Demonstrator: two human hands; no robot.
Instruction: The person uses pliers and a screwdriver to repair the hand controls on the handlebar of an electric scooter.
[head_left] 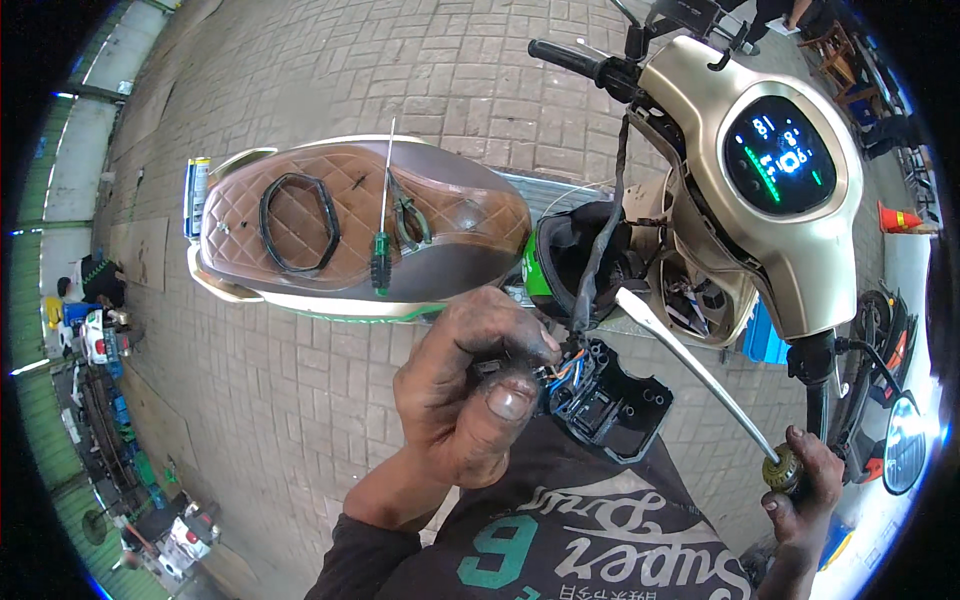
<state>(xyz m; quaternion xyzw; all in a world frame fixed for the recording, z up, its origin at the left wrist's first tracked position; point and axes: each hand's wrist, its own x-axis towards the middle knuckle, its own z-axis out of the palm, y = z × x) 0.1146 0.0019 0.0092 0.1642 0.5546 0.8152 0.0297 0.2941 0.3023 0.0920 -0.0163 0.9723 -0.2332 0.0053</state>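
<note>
My left hand is closed, thumb and fingers pinching a small dark piece that they mostly hide. Thin orange and blue wires run from beside my fingertips into an open black plastic housing, which lies just right of that hand, in front of my shirt. A black sheathed cable comes down to the housing from the scooter's handlebar. My right hand grips the handle of a large flat-blade screwdriver. Its long shaft points up and left, the tip above the housing.
The scooter's brown seat bears a green-handled screwdriver, pliers and a black ring-shaped frame. A lit dashboard sits in the gold front cover. A mirror sticks out at right. An orange cone stands beyond.
</note>
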